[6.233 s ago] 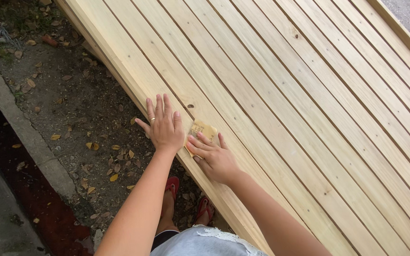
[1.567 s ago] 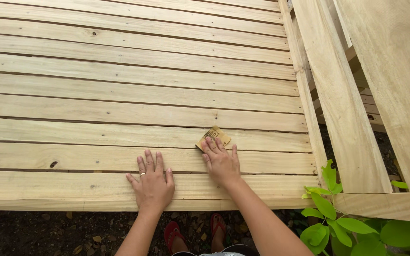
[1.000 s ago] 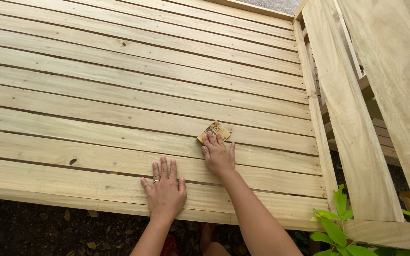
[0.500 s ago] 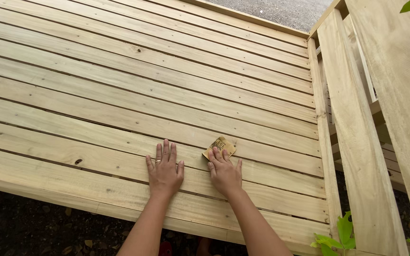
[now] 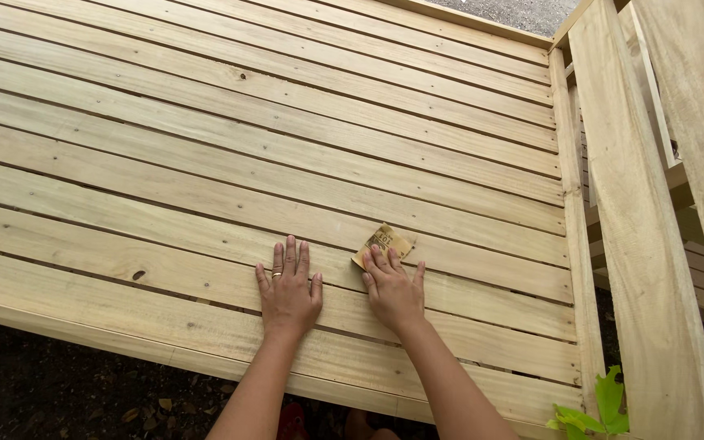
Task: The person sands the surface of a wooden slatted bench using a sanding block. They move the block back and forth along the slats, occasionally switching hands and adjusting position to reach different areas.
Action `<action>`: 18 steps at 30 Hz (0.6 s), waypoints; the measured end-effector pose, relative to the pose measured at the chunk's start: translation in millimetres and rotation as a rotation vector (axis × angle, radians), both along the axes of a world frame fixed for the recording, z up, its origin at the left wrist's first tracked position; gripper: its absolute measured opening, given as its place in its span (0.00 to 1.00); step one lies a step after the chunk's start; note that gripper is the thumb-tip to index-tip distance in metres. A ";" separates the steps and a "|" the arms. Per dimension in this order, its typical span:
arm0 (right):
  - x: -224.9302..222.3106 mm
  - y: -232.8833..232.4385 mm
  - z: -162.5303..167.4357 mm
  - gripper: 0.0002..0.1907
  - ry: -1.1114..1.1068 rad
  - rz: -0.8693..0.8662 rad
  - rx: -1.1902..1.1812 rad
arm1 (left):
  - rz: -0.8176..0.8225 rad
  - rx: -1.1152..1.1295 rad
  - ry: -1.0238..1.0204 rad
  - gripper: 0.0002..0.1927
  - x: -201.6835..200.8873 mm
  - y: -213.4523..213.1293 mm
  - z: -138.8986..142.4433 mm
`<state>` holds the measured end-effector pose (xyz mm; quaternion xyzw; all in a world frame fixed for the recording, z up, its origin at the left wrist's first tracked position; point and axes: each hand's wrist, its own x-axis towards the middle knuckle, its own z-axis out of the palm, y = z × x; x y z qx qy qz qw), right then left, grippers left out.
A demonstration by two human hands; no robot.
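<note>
One small tan square of sandpaper (image 5: 382,244) lies on the pale slatted wooden deck (image 5: 205,163), pinned under my right hand (image 5: 394,291). Just left of the sandpaper, my left hand (image 5: 289,292) rests spread flat, holding nothing.

Both forearms are bare, with no sleeves in view. The left hand (image 5: 289,287) wears a thin ring on one finger, gold-coloured as far as the view tells. The right hand (image 5: 395,290) wears no ring or watch. At the bottom edge a bit of red, perhaps footwear, shows between the arms.
</note>
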<state>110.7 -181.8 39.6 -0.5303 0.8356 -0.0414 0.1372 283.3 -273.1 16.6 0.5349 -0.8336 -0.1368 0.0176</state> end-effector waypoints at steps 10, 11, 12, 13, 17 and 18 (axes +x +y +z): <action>18.8 102.9 8.8 0.29 0.032 0.047 0.077 | 0.003 -0.014 -0.004 0.37 -2.9 2.6 -2.7; 17.3 89.2 6.9 0.27 0.014 0.050 0.074 | 0.000 -0.004 -0.021 0.37 -3.1 2.4 -2.5; 14.3 64.0 5.1 0.25 -0.005 0.051 0.076 | 0.000 0.004 -0.020 0.37 -3.1 2.1 -2.3; 12.0 36.9 2.2 0.25 -0.014 0.057 0.019 | 0.002 0.012 -0.019 0.37 -3.1 1.6 -2.3; 13.6 -23.0 -4.3 0.25 -0.022 0.086 -0.068 | -0.010 0.005 -0.018 0.36 0.1 2.4 -2.8; 17.7 -14.3 -4.4 0.25 -0.031 0.097 -0.078 | -0.006 0.003 -0.009 0.36 1.2 3.5 -2.9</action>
